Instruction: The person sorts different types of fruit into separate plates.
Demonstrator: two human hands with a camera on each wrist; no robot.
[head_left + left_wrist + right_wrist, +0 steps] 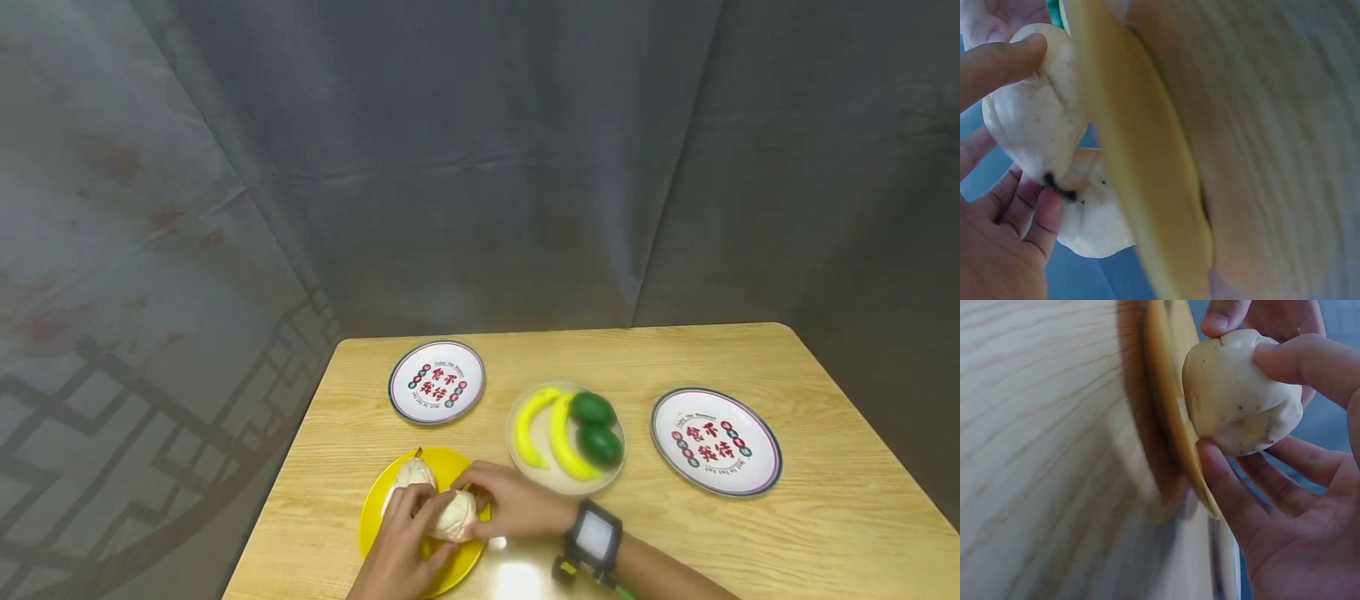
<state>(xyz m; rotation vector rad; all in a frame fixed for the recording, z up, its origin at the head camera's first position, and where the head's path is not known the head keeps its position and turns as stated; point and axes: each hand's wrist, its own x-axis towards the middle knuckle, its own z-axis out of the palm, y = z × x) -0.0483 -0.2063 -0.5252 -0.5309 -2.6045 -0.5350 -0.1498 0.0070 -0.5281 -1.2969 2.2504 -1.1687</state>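
Over the yellow plate (371, 525), both hands hold one pale, lumpy pear (454, 518) between them. My left hand (405, 533) grips it from the left; in the left wrist view its thumb lies on top of the pear (1038, 109) and the fingertips are beside the dark stem. From the right, my right hand (517, 500) has its thumb and fingers around the pear (1241, 394), as the right wrist view shows. A second pale pear (415, 473) with a stem lies on the plate behind the left hand, partly hidden by it.
A pale round plate (557, 482) with two bananas (558, 433) and two dark green fruits (597, 429) stands right of the hands. White plates with red lettering lie at the back left (403, 400) and right (667, 454). Grey curtains (480, 208) hang behind the wooden table (600, 350).
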